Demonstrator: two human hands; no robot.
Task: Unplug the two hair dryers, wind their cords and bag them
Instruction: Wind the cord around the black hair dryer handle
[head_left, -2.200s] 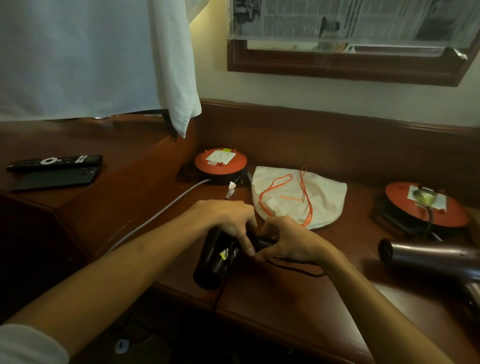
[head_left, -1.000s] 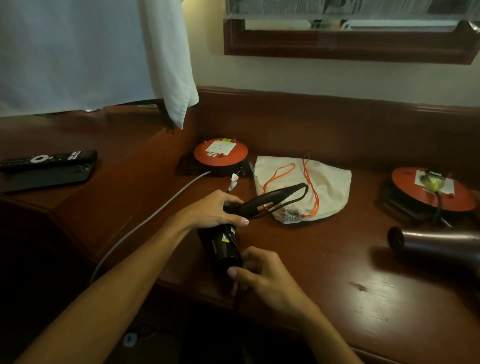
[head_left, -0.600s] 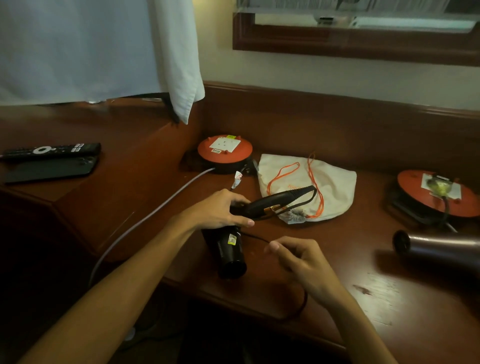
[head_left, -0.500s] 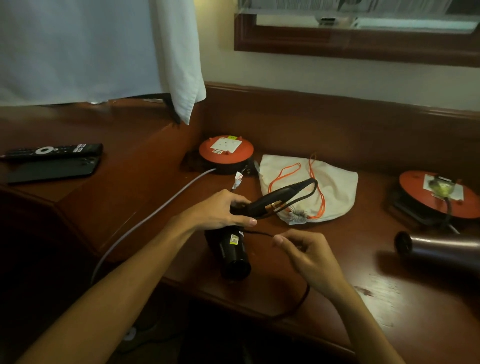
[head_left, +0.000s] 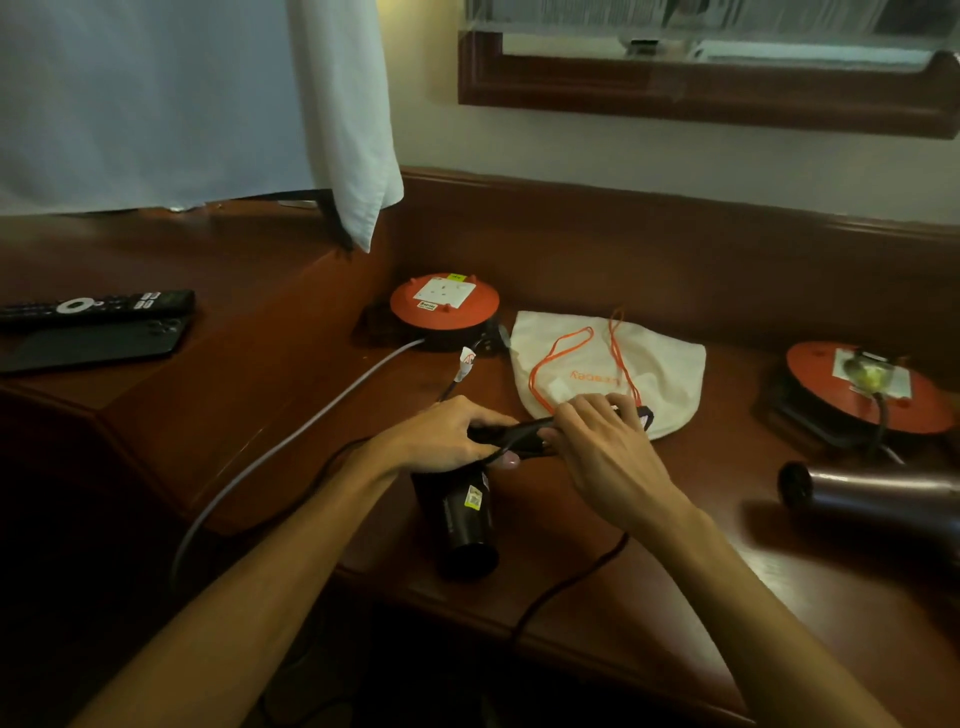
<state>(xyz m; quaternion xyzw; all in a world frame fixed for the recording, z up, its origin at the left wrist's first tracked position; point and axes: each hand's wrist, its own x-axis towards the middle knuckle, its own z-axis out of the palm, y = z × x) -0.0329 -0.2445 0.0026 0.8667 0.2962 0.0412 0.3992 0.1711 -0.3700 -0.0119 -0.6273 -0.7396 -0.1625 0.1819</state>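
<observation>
dryer (head_left: 467, 512) between both hands

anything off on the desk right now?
Mostly in order. The black hair dryer's cord trails slack off the desk's front edge. The second hair dryer lies at right, seemingly plugged into the right cord reel. The drawstring bag lies flat.

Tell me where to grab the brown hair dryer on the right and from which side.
Take the brown hair dryer round its barrel, coming down from above with the right hand. It lies on its side on the desk with the nozzle pointing left, so the round barrel is exposed on top. Its handle is out of frame, and its cord looks still plugged in.
</observation>
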